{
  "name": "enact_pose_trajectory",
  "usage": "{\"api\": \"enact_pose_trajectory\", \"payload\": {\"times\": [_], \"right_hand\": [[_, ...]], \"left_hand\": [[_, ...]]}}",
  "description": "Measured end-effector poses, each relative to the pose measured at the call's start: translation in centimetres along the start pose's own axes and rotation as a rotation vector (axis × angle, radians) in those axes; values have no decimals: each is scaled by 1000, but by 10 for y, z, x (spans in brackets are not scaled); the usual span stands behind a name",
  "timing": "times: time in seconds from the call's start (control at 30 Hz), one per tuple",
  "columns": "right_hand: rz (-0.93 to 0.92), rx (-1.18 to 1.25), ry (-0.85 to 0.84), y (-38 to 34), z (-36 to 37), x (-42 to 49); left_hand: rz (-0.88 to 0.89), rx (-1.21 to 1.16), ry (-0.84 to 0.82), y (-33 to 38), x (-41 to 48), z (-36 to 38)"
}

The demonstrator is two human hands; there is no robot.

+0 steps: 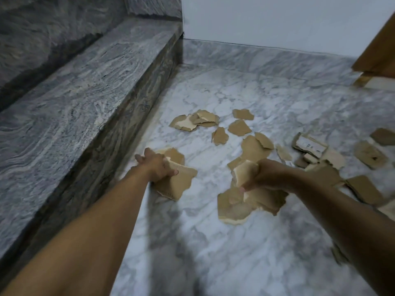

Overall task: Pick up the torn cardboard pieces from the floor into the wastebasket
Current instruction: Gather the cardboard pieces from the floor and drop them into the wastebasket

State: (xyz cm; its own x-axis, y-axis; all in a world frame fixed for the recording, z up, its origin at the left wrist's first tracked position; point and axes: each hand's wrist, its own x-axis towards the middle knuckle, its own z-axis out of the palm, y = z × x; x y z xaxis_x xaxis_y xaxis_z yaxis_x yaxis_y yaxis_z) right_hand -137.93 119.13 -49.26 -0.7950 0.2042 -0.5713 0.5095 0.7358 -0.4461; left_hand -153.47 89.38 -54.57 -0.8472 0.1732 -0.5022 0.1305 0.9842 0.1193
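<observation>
Caught the job barely begun. Saw no wastebasket anywhere in view, so could credit nothing as binned. Found the left grip curled round a torn cardboard piece just beside the grey stone step, with a second piece tucked behind it. Found the right grip clenched on a pale-faced scrap, over two broader scraps lying flat on the marble floor. Judged nearly everything yet to be gathered: both handfuls to be carried off, then the rest. Counted two hands, one step, one white wall, one wooden door frame. Counted a far cluster of three or four overlapping pieces, three loose singles near it, and a dense spread along the right edge. Reckoned well over twenty pieces in all; could not fix an exact tally through blur and overlap.
</observation>
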Motion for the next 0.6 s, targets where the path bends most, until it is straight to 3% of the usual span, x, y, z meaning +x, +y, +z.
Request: {"api": "enact_pose_trajectory", "payload": {"times": [0.17, 0.3, 0.4, 0.5, 0.6], "right_hand": [[194, 218, 38, 21, -9, 9], [321, -15, 119, 35, 15, 29], [380, 83, 174, 41, 22, 32], [385, 208, 166, 47, 21, 26], [325, 242, 175, 49, 17, 13]], "left_hand": [[53, -82, 27, 9, 9, 1], [61, -211, 107, 6, 7, 10], [66, -338, 172, 9, -8, 18], [86, -585, 59, 10, -25, 24], [175, -675, -111, 20, -46, 20]]}}
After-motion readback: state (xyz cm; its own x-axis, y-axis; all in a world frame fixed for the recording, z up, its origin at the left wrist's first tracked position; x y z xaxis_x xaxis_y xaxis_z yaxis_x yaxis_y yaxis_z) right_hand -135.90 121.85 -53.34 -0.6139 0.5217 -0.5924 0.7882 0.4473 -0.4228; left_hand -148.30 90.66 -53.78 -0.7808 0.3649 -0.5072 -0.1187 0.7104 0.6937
